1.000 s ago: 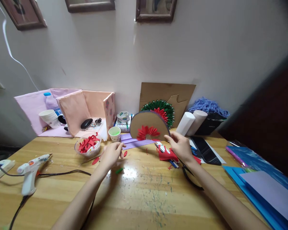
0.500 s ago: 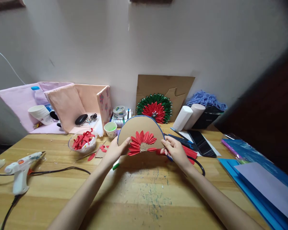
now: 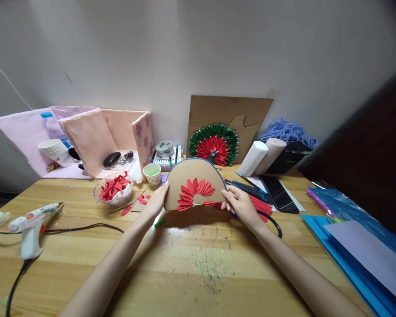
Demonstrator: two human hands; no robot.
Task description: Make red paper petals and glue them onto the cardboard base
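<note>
Between my two hands is a rounded cardboard piece [image 3: 194, 171] with a blue edge, held up above the table. Red petals [image 3: 196, 192] fan out in a part ring on its face. My left hand [image 3: 159, 199] grips the left edge, its fingers mostly behind the board. With thumb and fingers, my right hand [image 3: 238, 202] pinches the lower right edge. Behind the board, a finished-looking red and green flower [image 3: 214, 145] leans against a larger cardboard sheet [image 3: 231, 108]. Red crepe paper [image 3: 260, 207] lies beside my right hand.
A glue gun [image 3: 33, 229] with a black cord stands at left. Near it are a bowl of red scraps [image 3: 114, 189] and a paper cup [image 3: 152, 174]. A phone [image 3: 279, 193], white rolls [image 3: 254, 158] and blue folders [image 3: 336, 242] occupy the right.
My left hand has shifted its hold outward, its thumb now at the board's left edge rather than over its face. The view has tipped slightly.
</note>
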